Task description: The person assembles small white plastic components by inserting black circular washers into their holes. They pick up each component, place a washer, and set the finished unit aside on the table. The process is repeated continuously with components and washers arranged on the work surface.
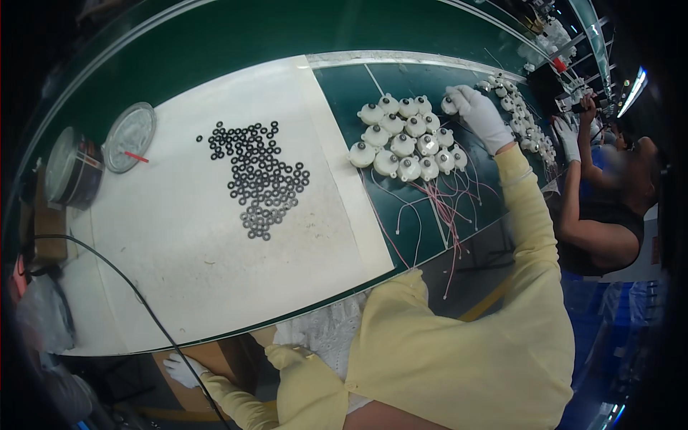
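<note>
My right hand (479, 117), in a white glove, reaches over the right part of the table. Its thumb and fingertips are closed on a white round motor-like part (448, 106) with a dark centre. Beside it stands a cluster of similar white parts (403, 145), each with a dark knob on top. Pink and white wires (446, 211) trail from them toward the near table edge. Below that edge at lower left, my left hand (183, 371), also gloved, lies against a cardboard box (223, 364) with its fingers stretched out and nothing visible in them.
Many small black rings (261, 175) lie on a white sheet (150, 265). A clear tub (74, 168) and its round lid (129, 137) stand at the left. A black cable (132, 287) crosses the near left. More white parts (527, 122) and a co-worker (605, 215) are at the right.
</note>
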Action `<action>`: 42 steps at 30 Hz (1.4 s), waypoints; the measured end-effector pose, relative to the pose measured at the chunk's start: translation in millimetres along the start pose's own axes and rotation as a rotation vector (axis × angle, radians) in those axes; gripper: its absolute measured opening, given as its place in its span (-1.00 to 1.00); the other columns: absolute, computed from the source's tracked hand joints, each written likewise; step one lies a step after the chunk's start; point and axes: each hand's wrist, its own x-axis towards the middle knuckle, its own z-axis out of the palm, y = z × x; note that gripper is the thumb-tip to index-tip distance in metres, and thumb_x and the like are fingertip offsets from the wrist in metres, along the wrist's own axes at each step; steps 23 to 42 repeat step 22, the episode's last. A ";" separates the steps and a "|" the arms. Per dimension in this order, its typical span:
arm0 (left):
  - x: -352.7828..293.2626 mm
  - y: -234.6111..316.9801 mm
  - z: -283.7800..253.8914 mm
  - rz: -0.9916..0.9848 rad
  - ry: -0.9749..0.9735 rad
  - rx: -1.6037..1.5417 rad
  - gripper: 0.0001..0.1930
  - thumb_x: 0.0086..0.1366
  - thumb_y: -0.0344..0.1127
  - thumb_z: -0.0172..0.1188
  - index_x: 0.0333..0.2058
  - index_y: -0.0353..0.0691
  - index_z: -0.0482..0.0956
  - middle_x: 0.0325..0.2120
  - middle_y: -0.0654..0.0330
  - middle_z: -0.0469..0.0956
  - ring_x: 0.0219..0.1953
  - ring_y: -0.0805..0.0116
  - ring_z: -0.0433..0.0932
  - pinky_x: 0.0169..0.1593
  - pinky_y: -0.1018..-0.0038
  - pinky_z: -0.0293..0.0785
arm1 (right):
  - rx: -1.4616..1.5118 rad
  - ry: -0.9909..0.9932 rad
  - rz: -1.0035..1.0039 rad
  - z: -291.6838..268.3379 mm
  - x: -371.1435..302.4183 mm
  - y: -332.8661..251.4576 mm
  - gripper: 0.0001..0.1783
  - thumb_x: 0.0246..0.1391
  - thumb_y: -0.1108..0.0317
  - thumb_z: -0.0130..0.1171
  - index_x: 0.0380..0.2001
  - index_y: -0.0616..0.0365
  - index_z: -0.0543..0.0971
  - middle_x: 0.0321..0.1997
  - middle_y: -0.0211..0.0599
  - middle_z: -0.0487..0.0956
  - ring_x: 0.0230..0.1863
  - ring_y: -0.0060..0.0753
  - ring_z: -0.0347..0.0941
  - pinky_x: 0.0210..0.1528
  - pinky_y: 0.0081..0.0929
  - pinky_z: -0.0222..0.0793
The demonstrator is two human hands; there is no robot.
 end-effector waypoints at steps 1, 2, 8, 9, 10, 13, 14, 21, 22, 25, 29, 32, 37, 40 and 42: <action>-5.1 -5.1 5.9 -0.007 0.141 -0.028 -0.67 0.57 -0.11 -0.07 0.03 -0.20 0.53 -0.04 0.08 0.60 -0.12 0.06 0.64 -0.13 0.19 0.64 | -0.123 0.032 -0.115 9.0 7.4 3.5 -0.66 0.45 0.14 0.09 0.03 0.13 0.65 -0.11 -0.22 0.75 -0.14 -0.23 0.70 -0.09 -0.38 0.57; -8.6 -7.2 10.2 -0.007 0.144 -0.020 -0.66 0.58 -0.10 -0.07 0.04 -0.20 0.53 -0.04 0.07 0.60 -0.12 0.06 0.65 -0.13 0.18 0.65 | -0.159 0.020 -0.140 10.5 10.6 1.3 -0.67 0.44 0.16 0.09 0.04 0.14 0.64 -0.11 -0.17 0.74 -0.13 -0.16 0.70 -0.07 -0.34 0.57; -19.1 20.0 -10.2 -0.124 0.028 -0.127 -0.57 0.56 -0.03 -0.08 0.15 -0.20 0.53 0.06 0.04 0.62 -0.03 0.00 0.66 -0.03 0.09 0.65 | -0.360 -0.035 -0.452 3.1 1.1 -1.7 -0.72 0.40 0.30 0.06 -0.01 0.21 0.63 -0.12 -0.09 0.73 -0.05 0.00 0.65 0.03 -0.25 0.54; -23.9 9.2 -12.7 -0.140 0.033 -0.141 -0.54 0.56 -0.02 -0.08 0.19 -0.19 0.51 0.11 0.03 0.60 0.02 -0.03 0.63 0.03 0.05 0.61 | -0.293 -0.068 -0.469 1.3 7.0 0.8 -0.74 0.39 0.33 0.06 -0.02 0.21 0.63 -0.13 -0.08 0.72 -0.04 0.01 0.64 0.04 -0.25 0.53; -20.5 9.4 -25.8 -0.134 -0.040 -0.167 -0.54 0.56 -0.01 -0.08 0.21 -0.19 0.50 0.15 0.02 0.57 0.10 -0.02 0.58 0.08 0.08 0.58 | -0.235 -0.093 -0.485 4.8 3.5 -1.4 -0.75 0.38 0.35 0.07 -0.03 0.22 0.63 -0.14 -0.06 0.72 -0.03 0.02 0.62 0.05 -0.25 0.52; -8.7 37.2 -39.7 -0.170 -0.132 -0.202 -0.53 0.57 -0.01 -0.08 0.21 -0.19 0.49 0.18 0.00 0.56 0.17 -0.02 0.54 0.13 0.10 0.56 | -0.206 -0.072 -0.272 -1.5 -14.5 -21.9 -0.78 0.36 0.39 0.11 -0.06 0.24 0.64 -0.16 0.00 0.71 -0.08 0.05 0.64 0.01 -0.23 0.53; -17.3 31.0 -36.3 -0.217 -0.097 -0.221 -0.53 0.57 -0.01 -0.07 0.21 -0.20 0.49 0.19 -0.01 0.55 0.18 -0.02 0.53 0.14 0.10 0.55 | -0.302 -0.069 -0.303 -3.1 -8.3 -38.6 -0.79 0.36 0.40 0.12 -0.07 0.25 0.64 -0.16 0.02 0.71 -0.10 0.07 0.65 0.00 -0.24 0.53; -26.7 42.4 -29.1 -0.230 0.106 -0.170 -0.56 0.54 -0.01 0.03 0.16 -0.19 0.56 0.16 -0.07 0.58 0.12 -0.10 0.58 0.13 0.06 0.58 | -0.198 0.173 -0.520 -31.5 4.0 -152.1 -0.70 0.39 0.40 0.17 0.12 0.20 0.65 -0.10 -0.07 0.71 -0.04 -0.09 0.64 0.04 -0.28 0.50; -27.3 40.5 -26.8 -0.243 0.105 -0.172 -0.56 0.54 -0.01 0.03 0.16 -0.19 0.56 0.16 -0.07 0.58 0.12 -0.10 0.58 0.13 0.06 0.58 | -0.117 0.098 -0.474 -26.6 -0.3 -196.6 -0.69 0.40 0.39 0.17 0.14 0.19 0.64 -0.08 -0.09 0.71 -0.02 -0.13 0.64 0.07 -0.30 0.50; -27.3 40.5 -26.8 -0.243 0.105 -0.172 -0.56 0.54 -0.01 0.03 0.16 -0.19 0.56 0.16 -0.07 0.58 0.12 -0.10 0.58 0.13 0.06 0.58 | -0.117 0.098 -0.474 -26.6 -0.3 -196.6 -0.69 0.40 0.39 0.17 0.14 0.19 0.64 -0.08 -0.09 0.71 -0.02 -0.13 0.64 0.07 -0.30 0.50; -27.3 40.5 -26.8 -0.243 0.105 -0.172 -0.56 0.54 -0.01 0.03 0.16 -0.19 0.56 0.16 -0.07 0.58 0.12 -0.10 0.58 0.13 0.06 0.58 | -0.117 0.098 -0.474 -26.6 -0.3 -196.6 -0.69 0.40 0.39 0.17 0.14 0.19 0.64 -0.08 -0.09 0.71 -0.02 -0.13 0.64 0.07 -0.30 0.50; -27.3 40.5 -26.8 -0.243 0.105 -0.172 -0.56 0.54 -0.01 0.03 0.16 -0.19 0.56 0.16 -0.07 0.58 0.12 -0.10 0.58 0.13 0.06 0.58 | -0.117 0.098 -0.474 -26.6 -0.3 -196.6 -0.69 0.40 0.39 0.17 0.14 0.19 0.64 -0.08 -0.09 0.71 -0.02 -0.13 0.64 0.07 -0.30 0.50; -27.3 40.5 -26.8 -0.243 0.105 -0.172 -0.56 0.54 -0.01 0.03 0.16 -0.19 0.56 0.16 -0.07 0.58 0.12 -0.10 0.58 0.13 0.06 0.58 | -0.117 0.098 -0.474 -26.6 -0.3 -196.6 -0.69 0.40 0.39 0.17 0.14 0.19 0.64 -0.08 -0.09 0.71 -0.02 -0.13 0.64 0.07 -0.30 0.50; -27.3 40.5 -26.8 -0.243 0.105 -0.172 -0.56 0.54 -0.01 0.03 0.16 -0.19 0.56 0.16 -0.07 0.58 0.12 -0.10 0.58 0.13 0.06 0.58 | -0.117 0.098 -0.474 -26.6 -0.3 -196.6 -0.69 0.40 0.39 0.17 0.14 0.19 0.64 -0.08 -0.09 0.71 -0.02 -0.13 0.64 0.07 -0.30 0.50; -27.3 40.5 -26.8 -0.243 0.105 -0.172 -0.56 0.54 -0.01 0.03 0.16 -0.19 0.56 0.16 -0.07 0.58 0.12 -0.10 0.58 0.13 0.06 0.58 | -0.117 0.098 -0.474 -26.6 -0.3 -196.6 -0.69 0.40 0.39 0.17 0.14 0.19 0.64 -0.08 -0.09 0.71 -0.02 -0.13 0.64 0.07 -0.30 0.50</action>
